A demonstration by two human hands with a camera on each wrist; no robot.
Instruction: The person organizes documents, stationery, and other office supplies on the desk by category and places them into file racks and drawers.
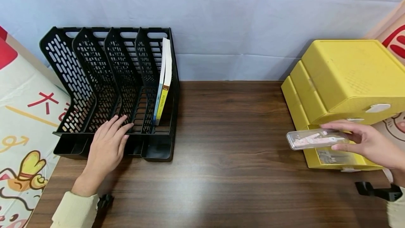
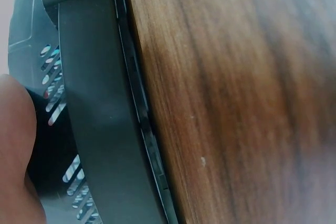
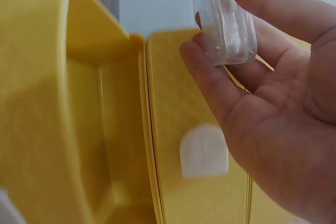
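Note:
My right hand (image 1: 370,143) pinches one end of a clear plastic case (image 1: 316,139), thumb on one side and fingers on the other. Pink and white pieces show through its lid. Beneath it, the bottom drawer (image 1: 336,157) of the yellow drawer unit (image 1: 357,69) is pulled out, with something pale inside. In the right wrist view the case (image 3: 228,30) is up past the white drawer tab (image 3: 205,151). My left hand (image 1: 105,143) rests with loosely extended fingers on the front of the black file rack (image 1: 129,134).
Two thin books (image 1: 163,83) stand in the rack's rightmost slot. Small black trays (image 1: 157,149) line the rack's front. Brown wood tabletop (image 1: 231,143) lies between rack and drawers, a pale cloth (image 1: 227,27) hangs behind, and a printed cartoon sheet (image 1: 25,133) covers the left side.

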